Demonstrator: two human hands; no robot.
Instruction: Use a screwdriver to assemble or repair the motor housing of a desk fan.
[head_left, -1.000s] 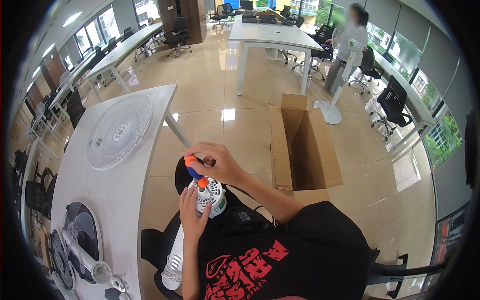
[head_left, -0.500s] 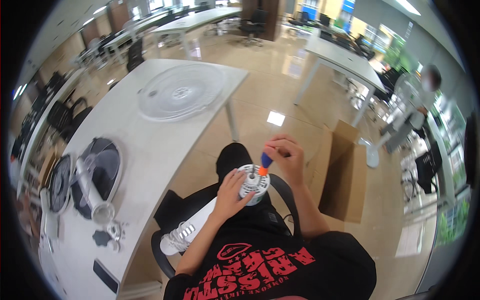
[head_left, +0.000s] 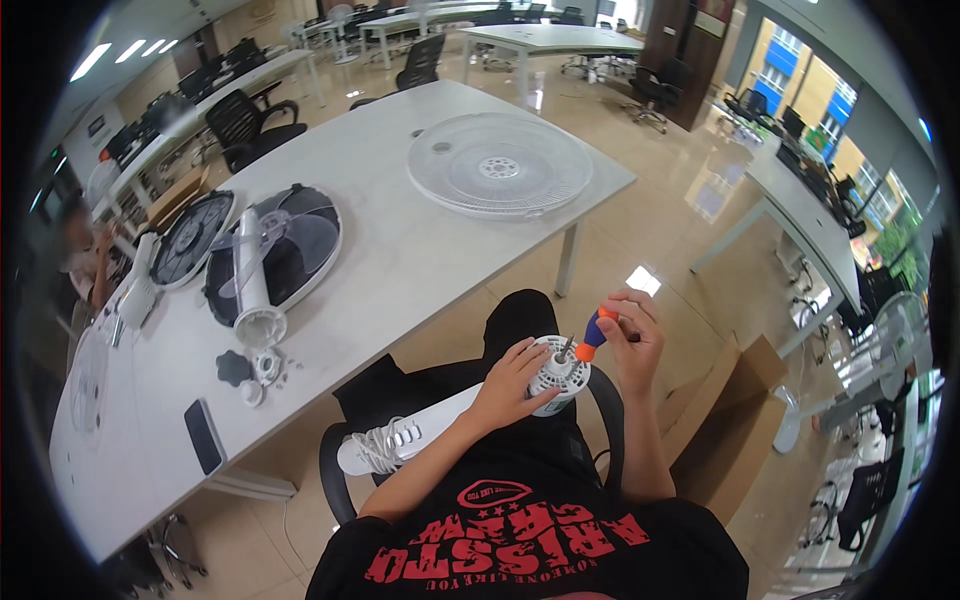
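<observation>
A round white vented housing, apparently a fan's motor unit [head_left: 551,380], rests on my lap, a metal shaft standing up from its middle. My left hand [head_left: 513,387] lies over its left side, fingers spread against the rim and holding it steady. In my right hand [head_left: 637,338] is a screwdriver [head_left: 597,331] with a purple and orange handle, pinched between fingers and thumb near the top. The screwdriver points down at the right part of the slotted face; its tip is too small to make out.
On the white table [head_left: 370,330] at left lie a clear fan grille [head_left: 470,185], dark fan blades [head_left: 312,222], a white tube [head_left: 253,275], a dark knob [head_left: 234,368], small white parts [head_left: 266,366] and a phone [head_left: 203,437]. A cardboard box [head_left: 735,425] stands right. Another person [head_left: 88,255] sits far left.
The view has swung left, so the table and my hands appear further right. My left hand stays on the motor unit. My right hand still holds the screwdriver, with more of its handle showing.
</observation>
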